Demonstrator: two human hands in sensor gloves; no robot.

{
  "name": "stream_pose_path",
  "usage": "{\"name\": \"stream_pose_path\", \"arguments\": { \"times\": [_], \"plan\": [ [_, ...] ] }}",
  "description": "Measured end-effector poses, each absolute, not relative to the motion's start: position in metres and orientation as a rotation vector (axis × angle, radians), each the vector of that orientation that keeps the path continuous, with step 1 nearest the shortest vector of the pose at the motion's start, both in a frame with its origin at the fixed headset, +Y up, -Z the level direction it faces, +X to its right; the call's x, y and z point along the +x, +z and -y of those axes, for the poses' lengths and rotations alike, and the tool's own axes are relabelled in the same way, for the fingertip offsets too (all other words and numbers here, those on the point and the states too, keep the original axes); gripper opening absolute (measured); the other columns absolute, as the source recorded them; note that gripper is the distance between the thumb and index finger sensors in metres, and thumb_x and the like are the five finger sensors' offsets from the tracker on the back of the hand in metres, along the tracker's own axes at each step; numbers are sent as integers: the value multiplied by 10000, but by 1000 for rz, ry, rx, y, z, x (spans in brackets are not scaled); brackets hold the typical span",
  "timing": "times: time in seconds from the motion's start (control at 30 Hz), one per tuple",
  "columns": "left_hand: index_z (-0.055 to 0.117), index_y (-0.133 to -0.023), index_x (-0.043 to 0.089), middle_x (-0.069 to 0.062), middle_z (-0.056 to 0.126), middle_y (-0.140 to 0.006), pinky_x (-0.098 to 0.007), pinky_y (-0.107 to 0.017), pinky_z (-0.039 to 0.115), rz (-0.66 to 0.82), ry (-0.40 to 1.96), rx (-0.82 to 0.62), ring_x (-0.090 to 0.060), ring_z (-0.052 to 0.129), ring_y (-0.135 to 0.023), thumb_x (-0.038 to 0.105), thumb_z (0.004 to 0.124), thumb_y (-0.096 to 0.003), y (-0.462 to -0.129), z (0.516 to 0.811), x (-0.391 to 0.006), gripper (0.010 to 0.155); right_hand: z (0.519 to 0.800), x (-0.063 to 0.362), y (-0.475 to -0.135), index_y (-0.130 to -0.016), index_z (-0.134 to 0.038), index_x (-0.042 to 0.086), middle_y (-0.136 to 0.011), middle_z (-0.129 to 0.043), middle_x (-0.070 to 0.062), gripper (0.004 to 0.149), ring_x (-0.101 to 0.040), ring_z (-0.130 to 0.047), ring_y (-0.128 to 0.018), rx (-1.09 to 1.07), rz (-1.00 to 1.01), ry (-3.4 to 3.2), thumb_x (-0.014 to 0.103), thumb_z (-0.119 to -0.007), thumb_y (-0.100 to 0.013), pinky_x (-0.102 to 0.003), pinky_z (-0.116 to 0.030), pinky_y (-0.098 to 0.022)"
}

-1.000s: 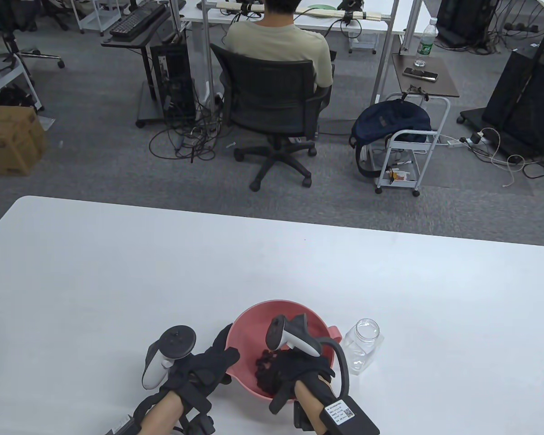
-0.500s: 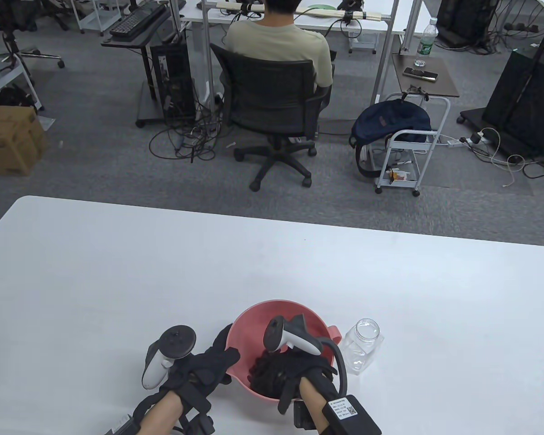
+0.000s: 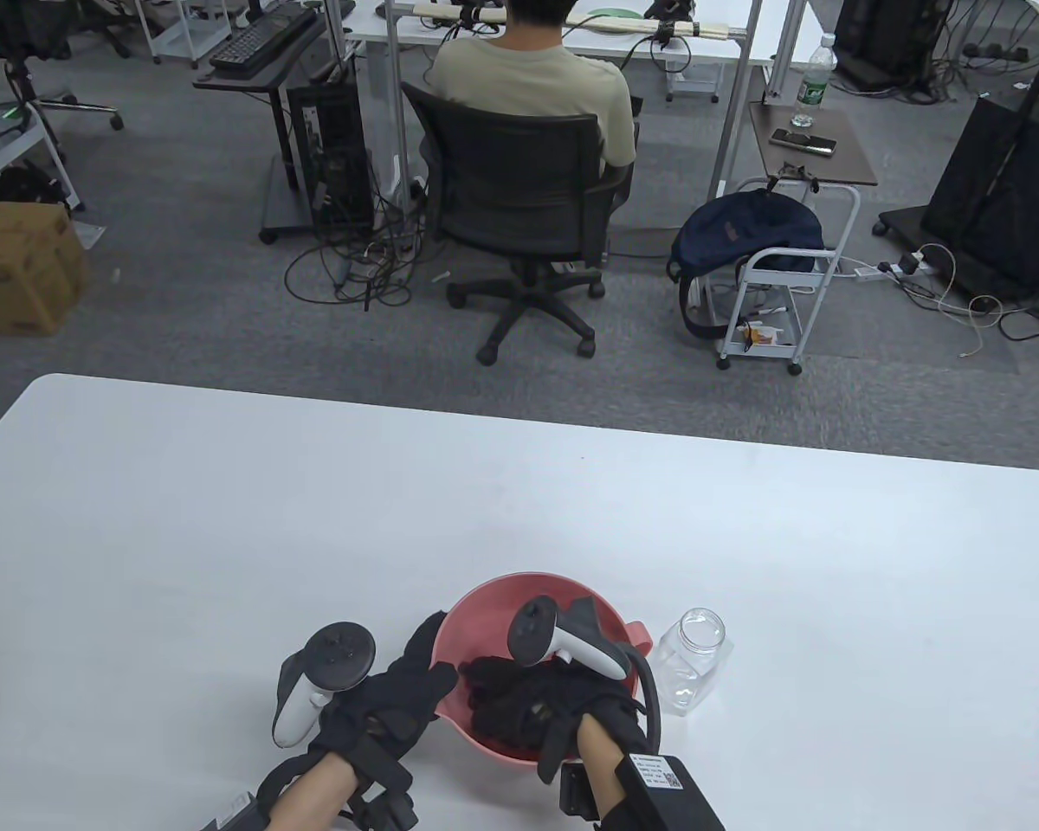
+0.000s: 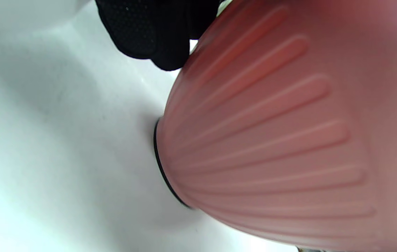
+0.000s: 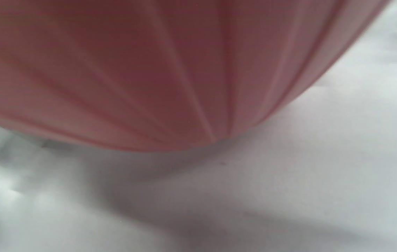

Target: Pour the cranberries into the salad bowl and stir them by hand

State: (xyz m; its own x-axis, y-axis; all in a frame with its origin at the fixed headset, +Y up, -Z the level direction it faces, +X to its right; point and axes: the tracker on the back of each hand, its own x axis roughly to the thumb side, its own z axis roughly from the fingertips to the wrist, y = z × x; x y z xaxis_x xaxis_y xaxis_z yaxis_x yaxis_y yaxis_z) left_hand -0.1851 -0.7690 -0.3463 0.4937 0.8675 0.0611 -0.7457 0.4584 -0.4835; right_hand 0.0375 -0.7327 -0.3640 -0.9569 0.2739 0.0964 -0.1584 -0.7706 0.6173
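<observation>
The pink ribbed salad bowl (image 3: pixel 519 593) stands near the table's front edge. My left hand (image 3: pixel 430 658) grips its left rim, thumb over the edge and fingers along the outside wall. In the left wrist view those gloved fingertips (image 4: pixel 156 38) press against the bowl's wall (image 4: pixel 272 140). My right hand (image 3: pixel 502 684) is down inside the bowl, fingers spread toward the left wall. The dark cranberries lie under it and are hard to tell apart from the black glove. The right wrist view shows only the bowl's outside (image 5: pixel 149 70) above the white table (image 5: pixel 289 196).
An empty clear jar (image 3: pixel 694 662) without a lid stands upright just right of the bowl. The white table (image 3: pixel 312 519) stretches wide to the left, right and far side. Beyond its far edge a person sits in an office chair (image 3: pixel 519 199).
My right hand has swept to the left inside the bowl and now covers the cranberries that showed a second ago. The left hand, bowl and jar have stayed put.
</observation>
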Motion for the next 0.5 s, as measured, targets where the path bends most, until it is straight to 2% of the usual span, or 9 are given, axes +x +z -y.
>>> {"name": "stream_pose_path", "arguments": {
  "times": [0.1,0.17,0.27,0.5],
  "plan": [
    [169,-1171,324,-95,464,-1231,-441,-749,686,308,999,-392,-334,728,-1021,560,551,-626,-346,766,-185,706,725,40,-362,-1083,-425,521,-1200,-607,185,695,-121,-667,-1110,320,-790,2673,746,-706,-489,-456,-713,-763],
    [172,-1171,323,-95,464,-1231,-439,-749,686,299,1019,-401,-334,730,-1019,558,555,-626,-347,767,-186,706,715,40,-360,-1085,-470,450,-1179,-642,108,688,-190,-683,-1079,328,-601,2658,695,-735,-499,-488,-704,-737],
    [177,-1171,323,-91,471,-1229,-439,-748,689,293,1025,-400,-328,733,-1018,555,561,-625,-347,768,-188,707,704,39,-354,-1063,-509,454,-1163,-658,90,683,-199,-678,-1069,337,-420,2671,687,-758,-471,-497,-694,-734],
    [180,-1166,318,-88,474,-1226,-438,-745,694,318,952,-333,-321,737,-1017,544,577,-620,-343,760,-184,712,684,60,-336,-1056,-528,447,-1179,-609,50,710,-236,-610,-1085,328,-220,2614,698,-775,-440,-524,-658,-743]
  ]
}}
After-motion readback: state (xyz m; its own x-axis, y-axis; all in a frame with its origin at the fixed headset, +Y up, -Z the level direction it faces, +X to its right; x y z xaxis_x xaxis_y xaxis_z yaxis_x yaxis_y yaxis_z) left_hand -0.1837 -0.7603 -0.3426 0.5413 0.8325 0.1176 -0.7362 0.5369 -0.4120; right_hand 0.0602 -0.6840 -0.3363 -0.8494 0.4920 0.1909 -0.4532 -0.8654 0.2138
